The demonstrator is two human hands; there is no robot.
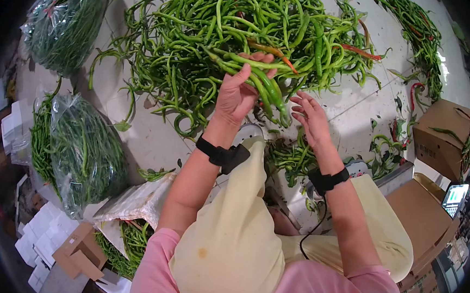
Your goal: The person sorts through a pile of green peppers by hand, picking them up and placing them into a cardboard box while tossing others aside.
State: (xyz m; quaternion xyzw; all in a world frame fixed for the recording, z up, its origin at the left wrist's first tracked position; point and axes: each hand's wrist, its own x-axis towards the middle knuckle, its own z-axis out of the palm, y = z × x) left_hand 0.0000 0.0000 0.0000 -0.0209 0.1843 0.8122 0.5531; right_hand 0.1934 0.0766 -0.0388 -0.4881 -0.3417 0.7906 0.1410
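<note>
My left hand (238, 94) is closed around a small bunch of long green chili peppers (268, 92), their ends hanging toward my right hand. My right hand (312, 118) is just to the right of the bunch, fingers apart and slightly curled, with nothing in it. Just beyond both hands spreads a big heap of green chili peppers (184, 46) on the tiled floor, with a few red and orange ones among them. A smaller pile of green peppers (290, 156) lies below my hands, by my feet.
Clear plastic bags of peppers (85, 151) stand at the left, another bag (66, 30) behind. A white foam box (135, 200) with peppers lies at lower left. Cardboard boxes (444, 137) and a lit phone (455, 199) are at right. A long row of peppers (415, 28) lies at upper right.
</note>
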